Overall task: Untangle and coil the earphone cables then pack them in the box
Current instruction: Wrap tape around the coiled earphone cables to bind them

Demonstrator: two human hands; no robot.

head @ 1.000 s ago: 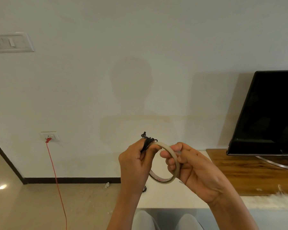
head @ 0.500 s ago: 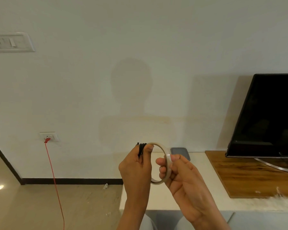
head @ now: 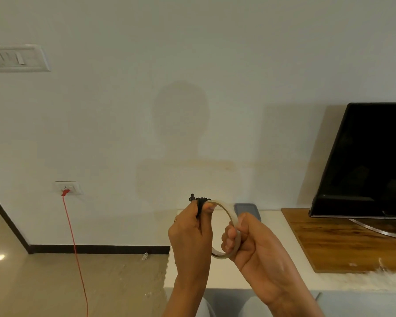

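Note:
My left hand (head: 191,236) grips a small bundle of black earphone cable (head: 200,202), whose loops stick out above my fingers. Its thumb tip also presses on the top of a thin roll of clear tape (head: 226,210). My right hand (head: 249,245) holds the right side of the tape roll, fingers curled round its rim. Both hands are raised in front of me above the white counter (head: 272,229). A grey box (head: 247,209) lies on the counter behind my right hand, partly hidden.
A wooden board (head: 343,243) on the counter carries a black TV (head: 366,161) at the right. A red cord (head: 74,243) hangs from a wall socket (head: 68,187) to the floor at the left. My knees show below the counter edge.
My right hand has shifted its hold lower on the tape roll, thumb now along the rim. The left hand still grips the cable bundle. The view has tilted slightly down.

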